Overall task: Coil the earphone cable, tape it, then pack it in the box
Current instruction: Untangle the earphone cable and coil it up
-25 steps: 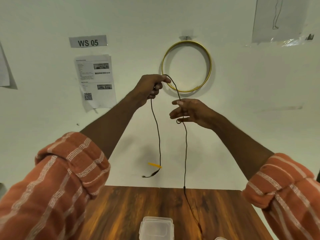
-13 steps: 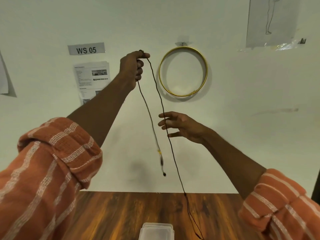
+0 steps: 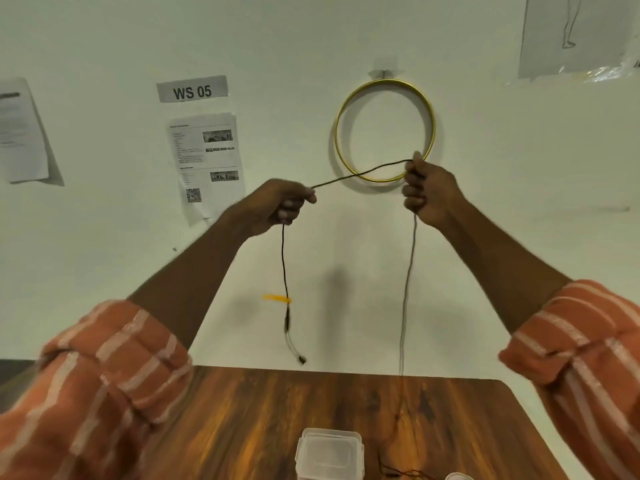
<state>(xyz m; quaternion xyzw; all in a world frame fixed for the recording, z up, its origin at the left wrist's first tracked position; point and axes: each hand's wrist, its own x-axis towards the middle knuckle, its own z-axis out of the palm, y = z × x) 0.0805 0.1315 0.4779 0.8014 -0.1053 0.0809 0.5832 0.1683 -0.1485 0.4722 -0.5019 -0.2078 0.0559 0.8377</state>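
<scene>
Both your hands, left (image 3: 277, 206) and right (image 3: 427, 188), pinch the thin, limp black earphone cable (image 3: 360, 173); coil it from the taut span between them.

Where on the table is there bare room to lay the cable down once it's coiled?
The table is bare wood left of the clear box, up to its far edge. The far right corner is also free. It is crowded right of the box: the earphone cable trails down there and bunches at the near edge beside a small white object.
</scene>
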